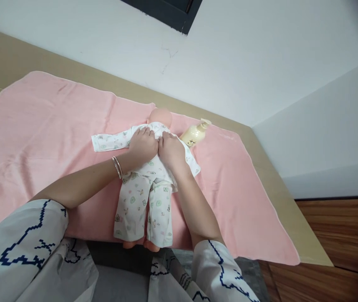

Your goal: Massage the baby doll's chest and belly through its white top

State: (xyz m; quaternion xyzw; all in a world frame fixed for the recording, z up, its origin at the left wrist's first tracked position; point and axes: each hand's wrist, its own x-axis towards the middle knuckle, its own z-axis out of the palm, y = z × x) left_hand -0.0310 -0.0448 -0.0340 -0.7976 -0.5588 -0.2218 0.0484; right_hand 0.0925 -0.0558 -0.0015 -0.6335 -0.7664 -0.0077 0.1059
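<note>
A baby doll (160, 116) lies stretched out on a pink blanket (71, 117), head away from me and feet at the near edge. It wears a white printed shirt (150, 167) with long sleeves and matching trousers (131, 209). On the upper chest, my left hand (144, 144) has its fingers curled onto the shirt cloth. Close beside it, my right hand (171, 150) is closed on the shirt too, the two hands nearly touching. The fingertips and the cloth pinched under them are partly hidden. One sleeve extends to the left; the other slants down at the right.
A pale yellow pump bottle (194, 133) lies tilted on the blanket, right of the doll's head. Under the blanket is a tan table (311, 247). A white wall (229, 63) rises behind it, and brown wood (339, 226) shows at the right.
</note>
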